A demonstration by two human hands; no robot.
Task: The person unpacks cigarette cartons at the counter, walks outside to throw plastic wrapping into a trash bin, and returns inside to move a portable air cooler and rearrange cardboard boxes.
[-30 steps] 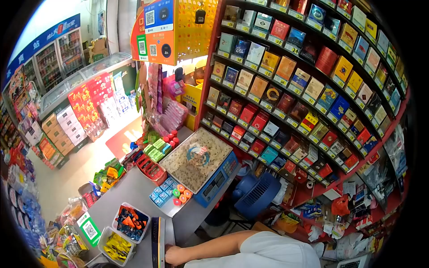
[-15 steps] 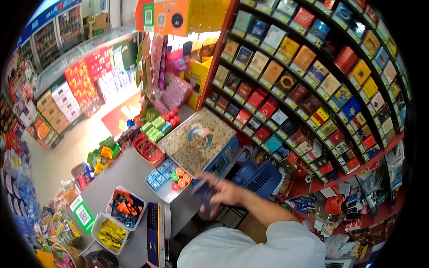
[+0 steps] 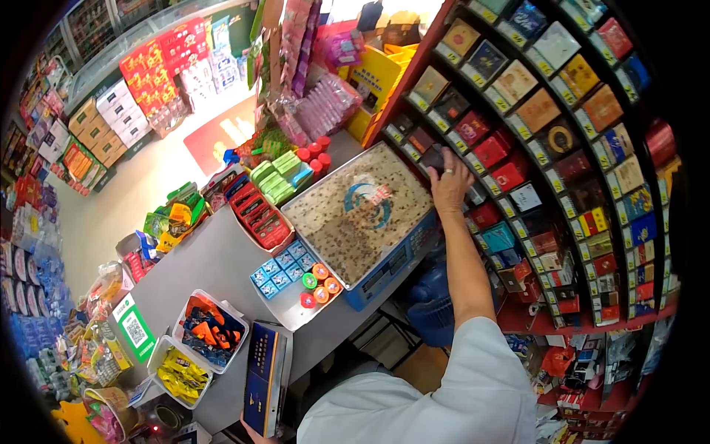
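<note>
My right hand, with a ring on one finger, reaches to the lower rows of the cigarette shelf. Its fingers close on a dark cigarette pack in the slot, partly hidden by the hand. At the bottom edge, a sliver of my left hand shows by the near end of a dark blue flat box; its fingers are mostly out of sight. Beside my right arm lies a weighing scale with a speckled, worn top.
On the grey counter stand a white tub of yellow packets, a tub of dark and orange packets, a QR code sign and a tray of blue cubes. A blue plastic stool stands below the shelf.
My right hand has moved from above the counter's near edge up to the shelf, carrying a dark, blurred thing earlier. My view has shifted, and part of my left hand now shows.
</note>
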